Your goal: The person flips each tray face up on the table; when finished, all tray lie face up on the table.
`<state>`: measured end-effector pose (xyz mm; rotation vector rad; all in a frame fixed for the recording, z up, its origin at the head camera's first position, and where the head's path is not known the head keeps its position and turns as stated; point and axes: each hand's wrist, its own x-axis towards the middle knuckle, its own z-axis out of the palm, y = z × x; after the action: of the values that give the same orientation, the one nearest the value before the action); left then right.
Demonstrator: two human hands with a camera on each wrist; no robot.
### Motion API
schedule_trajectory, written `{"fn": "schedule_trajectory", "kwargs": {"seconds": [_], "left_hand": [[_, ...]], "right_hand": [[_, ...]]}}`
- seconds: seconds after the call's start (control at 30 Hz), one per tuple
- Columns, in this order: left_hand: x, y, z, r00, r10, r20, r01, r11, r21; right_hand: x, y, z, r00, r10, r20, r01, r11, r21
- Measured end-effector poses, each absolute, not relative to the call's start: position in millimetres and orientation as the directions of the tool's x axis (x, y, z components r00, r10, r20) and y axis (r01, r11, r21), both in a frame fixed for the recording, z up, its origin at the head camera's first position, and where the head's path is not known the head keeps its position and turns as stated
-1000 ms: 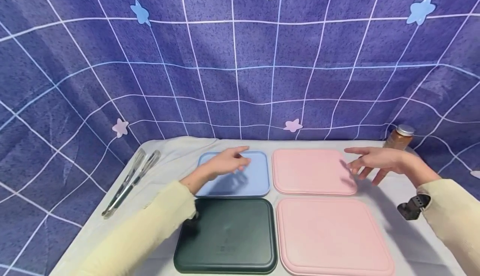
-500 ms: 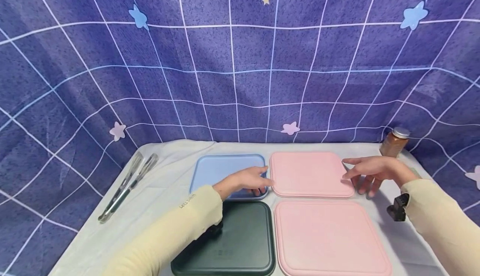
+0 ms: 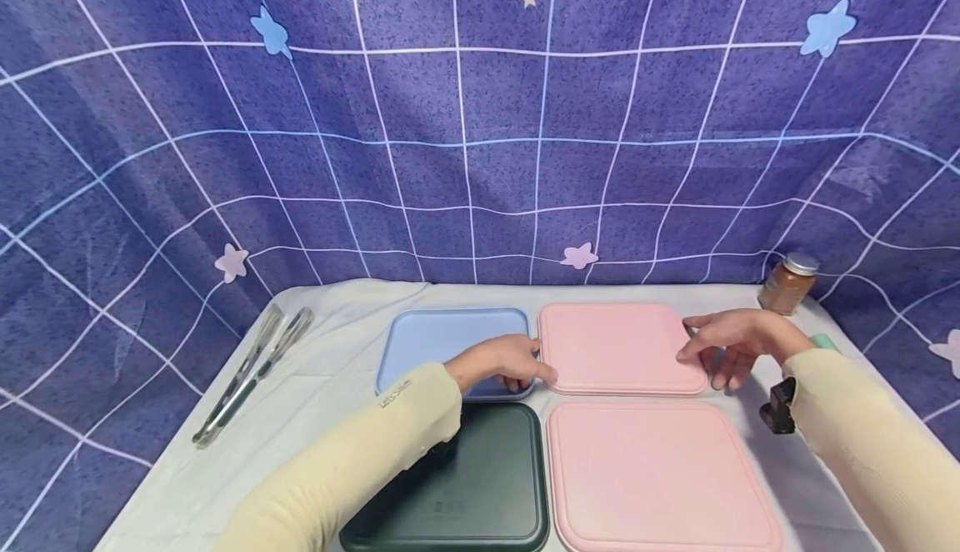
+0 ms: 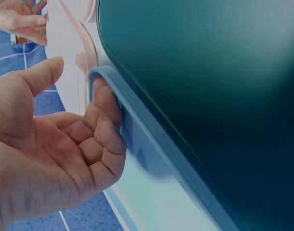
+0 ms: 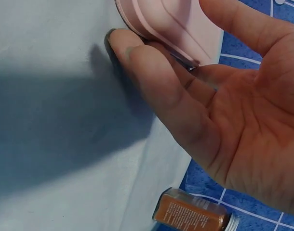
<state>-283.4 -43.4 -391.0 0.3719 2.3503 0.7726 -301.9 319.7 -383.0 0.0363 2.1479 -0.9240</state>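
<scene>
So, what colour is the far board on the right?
The board is pink all over; the head view shows it best.

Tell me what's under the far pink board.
White cloth shows along the back edge of the far pink board, and the right hand is at its right edge. Whatever lies directly beneath is covered.
</scene>
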Motion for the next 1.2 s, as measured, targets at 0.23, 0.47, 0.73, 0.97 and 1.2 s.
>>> {"fn": "schedule_trajectory", "kwargs": {"seconds": [0.23, 0.47, 0.73, 0.97, 1.2], "left_hand": [[-287.2, -38.4, -388.2, -0.761, 0.442, -0.474, 0.145, 0.829, 0.541], [-289.3, -31.2, -384.4, -0.771, 0.424, -0.475, 0.223, 0.878, 0.422], [-289.6, -29.1, -384.4, -0.764, 0.423, -0.487, 0.238, 0.886, 0.397], [-292.2, -42.7, -390.4, -0.73, 0.476, -0.491, 0.174, 0.823, 0.541], [-291.5, -48.9, -393.8, -0.689, 0.489, -0.534, 0.048, 0.767, 0.64]], "right_hand": [[-302.0, 321.3, -383.5, -0.697, -0.254, -0.67, 0.319, 0.728, -0.607], [-303.3, 320.9, -385.8, -0.703, -0.248, -0.667, 0.322, 0.725, -0.609], [-302.9, 322.2, -385.7, -0.698, -0.261, -0.667, 0.322, 0.717, -0.618], [-303.6, 323.4, -385.6, -0.693, -0.281, -0.664, 0.335, 0.69, -0.641], [-304.4, 324.6, -387.0, -0.686, -0.283, -0.67, 0.344, 0.685, -0.642]]}}
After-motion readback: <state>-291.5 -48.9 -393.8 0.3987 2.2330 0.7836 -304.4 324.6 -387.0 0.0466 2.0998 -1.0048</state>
